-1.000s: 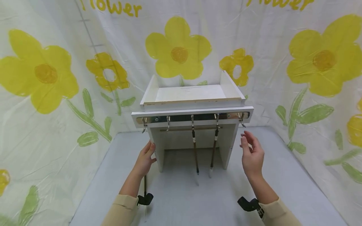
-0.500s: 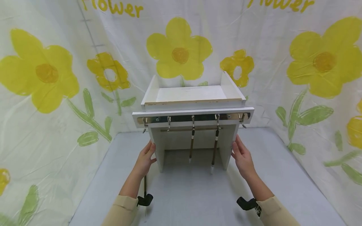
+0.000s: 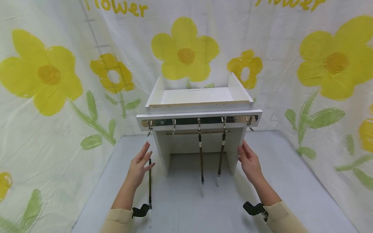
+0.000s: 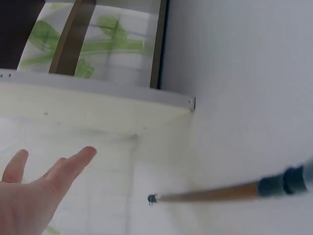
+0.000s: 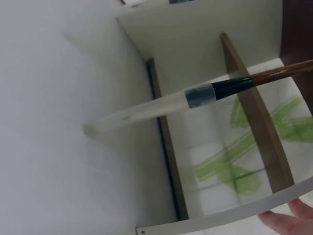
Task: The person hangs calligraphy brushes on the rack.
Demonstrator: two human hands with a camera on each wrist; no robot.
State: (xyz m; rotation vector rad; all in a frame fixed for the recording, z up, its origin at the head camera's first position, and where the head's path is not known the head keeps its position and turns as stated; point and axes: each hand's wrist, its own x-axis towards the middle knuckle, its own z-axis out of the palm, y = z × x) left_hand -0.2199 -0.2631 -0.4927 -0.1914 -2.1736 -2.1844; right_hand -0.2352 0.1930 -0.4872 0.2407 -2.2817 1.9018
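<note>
A white wooden shelf stand (image 3: 199, 106) has a metal hook rail across its front. Two calligraphy brushes, the middle brush (image 3: 201, 161) and the right brush (image 3: 221, 155), hang from its hooks, tips down. My left hand (image 3: 137, 170) is just left of the stand, apart from its left panel, fingers spread and holding nothing. My right hand (image 3: 251, 165) touches the front edge of the right panel (image 5: 220, 213) with fingers and thumb. Another brush (image 3: 150, 184) lies on the table beside my left forearm; its loop end appears in the left wrist view.
A grey-white table (image 3: 177, 204) bears the stand. Other hooks, such as the leftmost hook (image 3: 149, 127) and the rightmost hook (image 3: 249, 124), carry nothing. Behind hangs a white curtain (image 3: 131, 42) with painted yellow flowers.
My right hand has moved left onto the right panel. My left hand has let go of the left panel and drawn away leftward. The hanging brushes have swung slightly.
</note>
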